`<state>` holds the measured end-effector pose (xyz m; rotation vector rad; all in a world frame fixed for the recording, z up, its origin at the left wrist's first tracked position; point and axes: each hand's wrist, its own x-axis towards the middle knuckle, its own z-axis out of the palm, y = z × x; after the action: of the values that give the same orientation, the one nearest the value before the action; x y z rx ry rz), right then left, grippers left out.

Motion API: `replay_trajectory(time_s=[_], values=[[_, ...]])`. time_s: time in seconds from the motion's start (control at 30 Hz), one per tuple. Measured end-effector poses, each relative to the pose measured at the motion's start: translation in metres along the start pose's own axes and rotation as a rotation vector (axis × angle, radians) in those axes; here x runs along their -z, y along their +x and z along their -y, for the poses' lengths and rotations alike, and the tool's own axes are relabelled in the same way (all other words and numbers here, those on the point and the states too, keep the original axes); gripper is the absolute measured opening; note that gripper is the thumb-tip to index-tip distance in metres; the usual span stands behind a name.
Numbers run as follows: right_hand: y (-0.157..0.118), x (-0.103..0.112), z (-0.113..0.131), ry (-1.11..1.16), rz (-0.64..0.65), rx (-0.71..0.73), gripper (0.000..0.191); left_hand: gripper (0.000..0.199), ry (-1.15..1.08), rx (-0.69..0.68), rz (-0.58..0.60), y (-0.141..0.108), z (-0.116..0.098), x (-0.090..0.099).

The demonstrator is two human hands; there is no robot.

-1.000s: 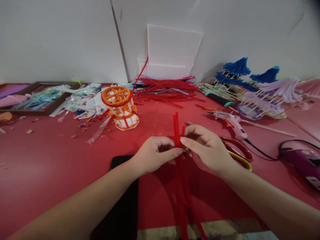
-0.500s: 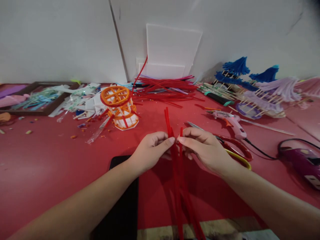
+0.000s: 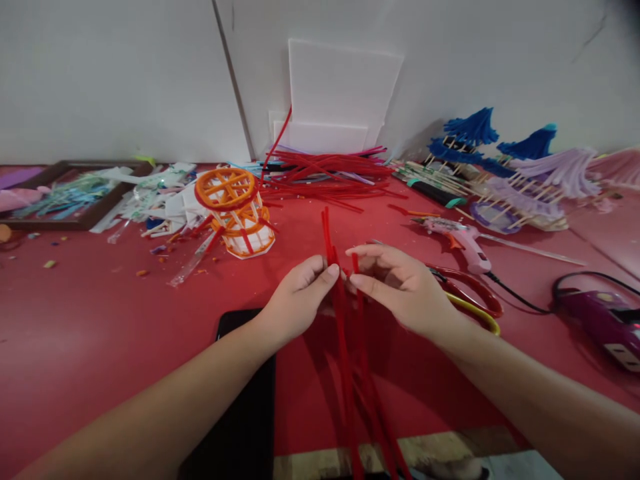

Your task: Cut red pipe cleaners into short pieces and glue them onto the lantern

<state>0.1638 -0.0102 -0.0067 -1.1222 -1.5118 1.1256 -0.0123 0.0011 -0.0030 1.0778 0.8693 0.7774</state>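
Several long red pipe cleaners (image 3: 343, 353) hang down in front of me toward the table's front edge. My left hand (image 3: 306, 288) pinches a few of them near their upper ends, which poke up above the thumb. Just to its right, my right hand (image 3: 395, 283) has thumb and fingers closed around another of the red strands, its tip showing above the thumb. The hands are a small distance apart. Scissors with red and yellow handles (image 3: 473, 310) lie partly hidden beneath the right hand. A black flat device (image 3: 240, 400) rests under my left forearm.
An orange and white pipe-cleaner model (image 3: 235, 213) stands left of centre. A pile of red pipe cleaners (image 3: 325, 175) lies against the wall. On the right are a pink glue gun (image 3: 463, 243), blue and lilac roofed models (image 3: 530, 180) and a purple power strip (image 3: 595, 313).
Both hands have shifted slightly left in the picture. The gap between the strands in my left hand and the one in my right has widened a little.
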Motion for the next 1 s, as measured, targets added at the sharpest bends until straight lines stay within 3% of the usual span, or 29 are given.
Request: replay_trajectory(time_s=[0.07, 0.17, 0.27, 0.37, 0.53, 0.73, 0.87, 1.0], values=[[0.002, 0.0, 0.002, 0.139, 0.004, -0.083, 0.031, 0.021, -0.038, -0.009, -0.001, 0.0, -0.003, -0.001], [0.006, 0.003, 0.007, 0.391, -0.023, -0.276, 0.034, 0.02, -0.083, -0.064, -0.094, 0.001, -0.005, -0.001], [0.009, 0.006, 0.01, 0.478, -0.042, -0.376, 0.036, 0.017, -0.113, -0.09, -0.152, 0.003, -0.005, 0.0], [0.009, 0.007, 0.008, 0.461, -0.003, -0.372, 0.04, 0.02, -0.077, -0.037, -0.112, 0.002, -0.005, 0.0], [0.006, 0.002, 0.002, 0.383, 0.001, -0.244, 0.033, 0.024, 0.075, 0.103, 0.003, -0.001, -0.005, 0.0], [0.006, 0.0, 0.002, 0.354, -0.08, -0.305, 0.034, 0.029, 0.26, 0.009, -0.052, 0.0, -0.002, 0.001], [0.004, -0.002, 0.005, 0.282, -0.134, -0.27, 0.03, 0.024, 0.067, 0.092, -0.011, -0.001, -0.003, -0.001], [0.001, -0.005, 0.007, 0.34, -0.075, -0.306, 0.029, 0.019, -0.048, 0.105, 0.099, -0.002, -0.004, -0.003]])
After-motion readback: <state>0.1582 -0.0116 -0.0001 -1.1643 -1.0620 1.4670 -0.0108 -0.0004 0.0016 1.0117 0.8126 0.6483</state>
